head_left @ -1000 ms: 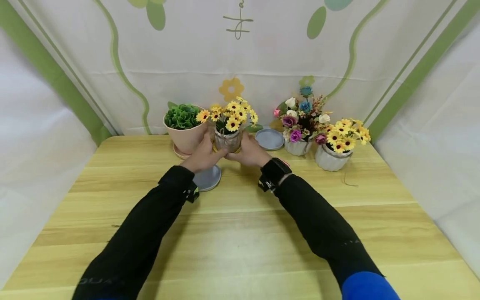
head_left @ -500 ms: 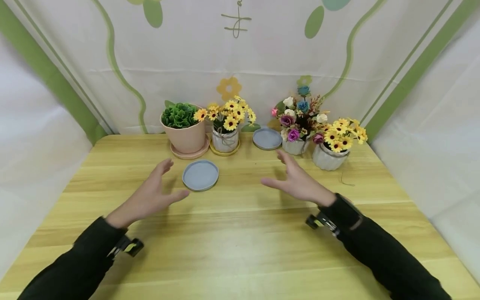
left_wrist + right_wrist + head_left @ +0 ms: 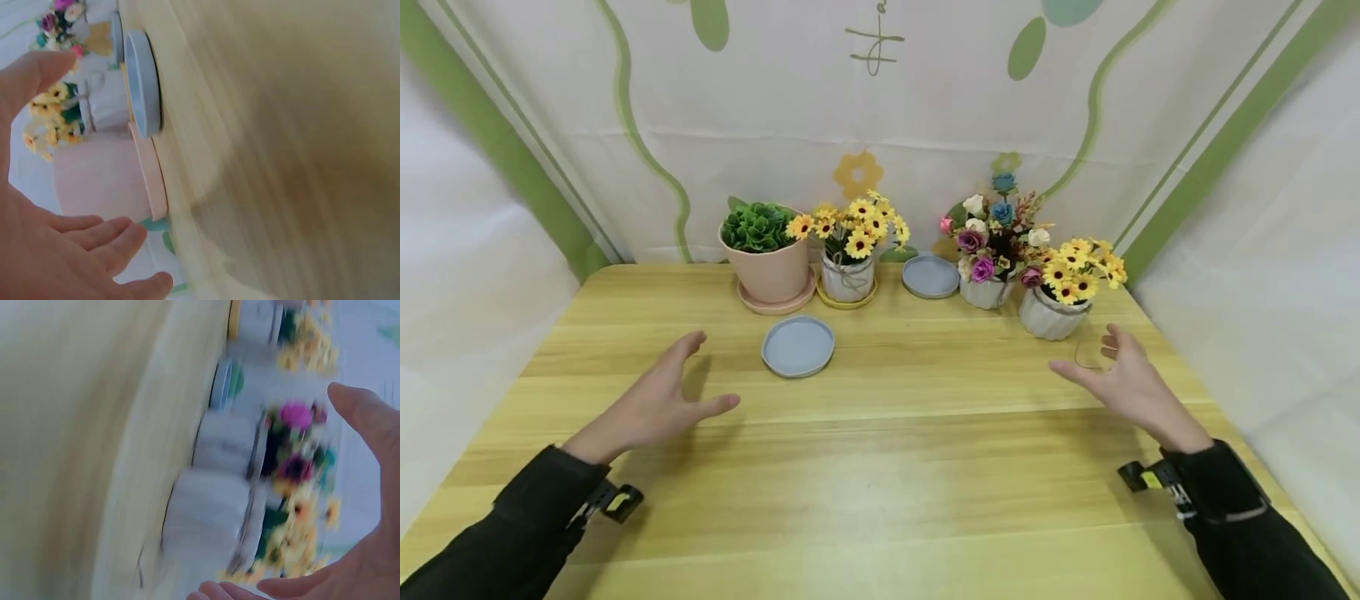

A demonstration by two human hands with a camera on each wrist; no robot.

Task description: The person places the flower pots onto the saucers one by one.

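A wide wooden tabletop [image 3: 880, 467] is seen backed by a white curtain [image 3: 925, 108] with green squiggles, and everything is lined up along the far edge. Biggest of the lot is the pink pot [image 3: 767, 267] with a green succulent, set on its pink saucer at the left. Next to it a small jar of yellow daisies [image 3: 848, 268] is parked on a yellow saucer. Over on the right a white pot of mixed roses [image 3: 988, 287] is placed just beside a ribbed white pot [image 3: 1049, 315] of yellow daisies, with a bit of string trailing off in front of that one. Two grey saucers are left bare: one [image 3: 930, 276] between the jar and the rose pot, the other [image 3: 798, 346] a bit nearer, in front of the jar. The left hand [image 3: 651, 404] is held above the wood, near that closer saucer but apart from it, fingers spread and relaxed, nothing gripped. The right hand [image 3: 1123, 383] is hovered just in front of the ribbed pot, near it but not touching; the grip is released there too, fingers loose and splayed. Black sleeves are worn on both arms. The wrist views are pretty blurry, but open palms can be made out in both.
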